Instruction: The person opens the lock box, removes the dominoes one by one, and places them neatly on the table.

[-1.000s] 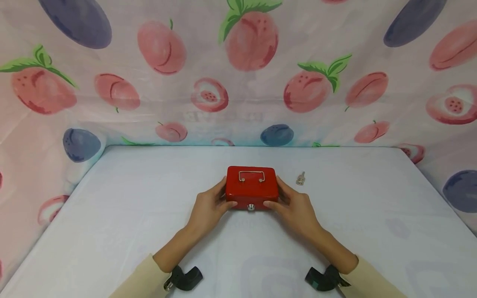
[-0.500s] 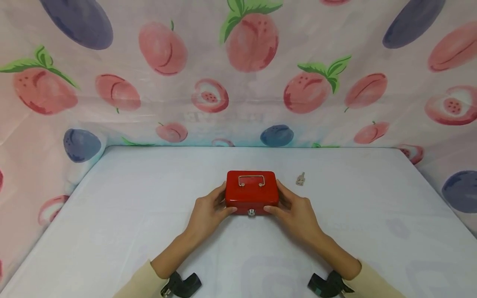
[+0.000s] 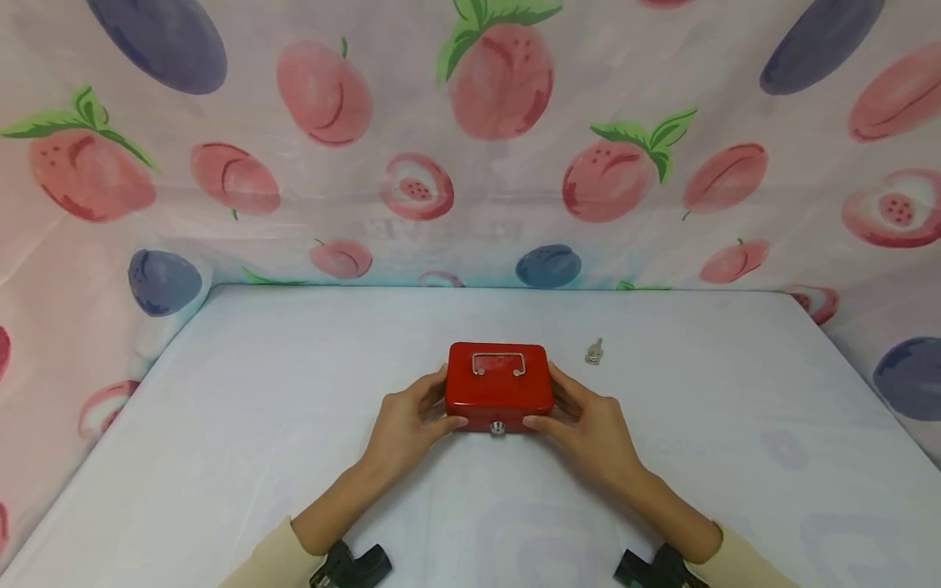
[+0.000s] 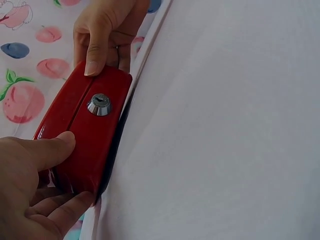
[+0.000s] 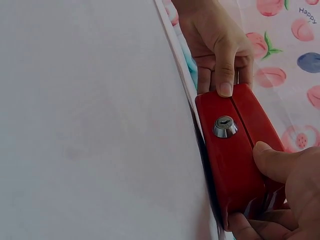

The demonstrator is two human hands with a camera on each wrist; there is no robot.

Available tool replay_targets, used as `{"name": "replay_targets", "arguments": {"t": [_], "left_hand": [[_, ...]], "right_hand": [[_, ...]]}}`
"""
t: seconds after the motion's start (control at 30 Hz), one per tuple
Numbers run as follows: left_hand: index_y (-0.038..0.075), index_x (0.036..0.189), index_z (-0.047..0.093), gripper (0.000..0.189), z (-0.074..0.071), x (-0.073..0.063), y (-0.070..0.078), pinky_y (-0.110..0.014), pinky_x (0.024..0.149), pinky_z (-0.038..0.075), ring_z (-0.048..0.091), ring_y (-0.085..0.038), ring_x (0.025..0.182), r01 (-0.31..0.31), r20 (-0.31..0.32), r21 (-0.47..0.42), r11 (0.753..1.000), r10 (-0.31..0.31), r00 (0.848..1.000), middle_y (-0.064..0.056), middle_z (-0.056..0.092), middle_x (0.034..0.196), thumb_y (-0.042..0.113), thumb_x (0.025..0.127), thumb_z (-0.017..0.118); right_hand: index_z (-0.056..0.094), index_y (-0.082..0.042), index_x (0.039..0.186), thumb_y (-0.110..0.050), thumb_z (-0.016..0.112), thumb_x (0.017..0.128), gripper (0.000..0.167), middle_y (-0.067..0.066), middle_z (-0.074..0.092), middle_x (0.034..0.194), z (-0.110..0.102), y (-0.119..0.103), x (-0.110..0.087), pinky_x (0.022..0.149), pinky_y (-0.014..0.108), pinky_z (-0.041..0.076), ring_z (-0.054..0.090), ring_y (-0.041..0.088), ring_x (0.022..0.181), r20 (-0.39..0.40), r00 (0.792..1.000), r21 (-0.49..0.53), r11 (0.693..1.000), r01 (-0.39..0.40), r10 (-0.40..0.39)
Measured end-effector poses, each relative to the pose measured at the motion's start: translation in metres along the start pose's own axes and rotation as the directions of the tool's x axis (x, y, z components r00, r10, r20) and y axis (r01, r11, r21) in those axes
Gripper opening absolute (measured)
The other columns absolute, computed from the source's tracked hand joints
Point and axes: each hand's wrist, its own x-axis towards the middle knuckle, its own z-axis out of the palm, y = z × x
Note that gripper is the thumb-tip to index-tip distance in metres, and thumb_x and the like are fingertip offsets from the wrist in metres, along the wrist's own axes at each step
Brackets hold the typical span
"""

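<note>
A small red cash box (image 3: 500,382) with a folded wire handle on its lid stands near the middle of the white table. Its front carries a round silver lock (image 4: 99,104) with a keyhole, and the lid is down. My left hand (image 3: 408,416) grips the left end, thumb on the front face and fingers along the side. At the opposite end my right hand (image 3: 591,420) grips it the same way, its thumb (image 5: 270,160) near the lid seam. Part of the fingers is hidden behind the box in the head view.
A small bunch of silver keys (image 3: 594,352) lies on the white tabletop (image 3: 309,367), right of the box and slightly farther back. A fruit-print cloth (image 3: 470,188) hangs behind the table's far edge. Black wrist cameras (image 3: 353,567) sit at both cuffs.
Both hands have drawn the red cash box a little toward the body, keeping the same hold. The keys have stayed where they were.
</note>
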Motion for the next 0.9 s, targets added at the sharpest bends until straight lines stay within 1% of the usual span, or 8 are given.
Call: {"name": "replay_targets", "arguments": {"t": [0.13, 0.27, 0.43, 0.63, 0.73, 0.9], "left_hand": [[-0.001, 0.138, 0.048, 0.072, 0.0003, -0.0016, 0.0005, -0.029, 0.083, 0.051, 0.062, -0.023, 0.109, 0.015, -0.001, 0.000, 1.000, -0.015, 1.000, -0.013, 0.060, 0.127, 0.006, 0.074, 0.081], [-0.003, 0.137, 0.048, 0.071, 0.0002, -0.0038, 0.0015, -0.028, 0.082, 0.051, 0.062, -0.022, 0.109, 0.018, 0.003, 0.002, 1.000, -0.018, 1.000, -0.014, 0.059, 0.127, 0.006, 0.075, 0.081], [-0.002, 0.137, 0.049, 0.071, 0.0007, -0.0062, 0.0024, -0.028, 0.082, 0.051, 0.062, -0.022, 0.109, 0.036, -0.001, -0.014, 0.999, -0.036, 0.999, -0.013, 0.059, 0.128, 0.005, 0.075, 0.081], [-0.003, 0.136, 0.049, 0.071, 0.0011, -0.0083, 0.0030, -0.028, 0.082, 0.051, 0.062, -0.022, 0.109, 0.041, -0.013, -0.022, 0.999, -0.042, 0.999, -0.013, 0.059, 0.128, 0.003, 0.074, 0.081], [-0.003, 0.136, 0.049, 0.071, 0.0010, -0.0087, 0.0028, -0.028, 0.082, 0.051, 0.062, -0.021, 0.109, 0.036, -0.014, -0.029, 0.999, -0.036, 0.999, -0.013, 0.059, 0.128, 0.003, 0.073, 0.081], [-0.002, 0.136, 0.049, 0.071, 0.0003, -0.0084, 0.0011, -0.028, 0.083, 0.051, 0.063, -0.019, 0.107, 0.001, -0.009, 0.002, 1.000, -0.001, 1.000, -0.011, 0.061, 0.126, 0.004, 0.074, 0.082]], "right_hand": [[0.044, -0.003, 0.143, -0.019, 0.083, 0.075, 0.080, 0.012, 0.056, 0.132, 0.0001, -0.0006, -0.0026, 0.084, 0.032, 0.050, 0.061, 0.024, 0.111, 0.000, 1.000, 0.001, 1.000, -0.012, 0.012], [0.046, -0.002, 0.141, -0.016, 0.084, 0.073, 0.078, 0.012, 0.059, 0.128, 0.0000, -0.0002, -0.0037, 0.082, 0.030, 0.051, 0.062, 0.022, 0.110, -0.003, 1.000, 0.010, 1.000, -0.003, 0.003], [0.048, 0.000, 0.138, -0.015, 0.084, 0.072, 0.077, 0.014, 0.061, 0.124, -0.0001, 0.0007, -0.0041, 0.082, 0.030, 0.051, 0.063, 0.023, 0.108, -0.007, 1.000, 0.017, 1.000, 0.008, -0.008], [0.050, 0.001, 0.137, -0.017, 0.085, 0.072, 0.076, 0.015, 0.062, 0.122, 0.0006, 0.0024, -0.0041, 0.082, 0.032, 0.052, 0.064, 0.025, 0.106, -0.006, 1.000, 0.028, 1.000, 0.006, -0.006], [0.050, 0.000, 0.136, -0.016, 0.085, 0.071, 0.076, 0.015, 0.063, 0.122, 0.0007, 0.0022, -0.0046, 0.082, 0.032, 0.051, 0.064, 0.025, 0.106, -0.006, 1.000, 0.003, 1.000, 0.002, -0.002], [0.049, 0.001, 0.137, -0.017, 0.085, 0.072, 0.077, 0.015, 0.062, 0.123, 0.0004, 0.0002, -0.0052, 0.084, 0.034, 0.051, 0.064, 0.025, 0.107, -0.001, 1.000, -0.070, 0.997, 0.026, -0.027]]}}
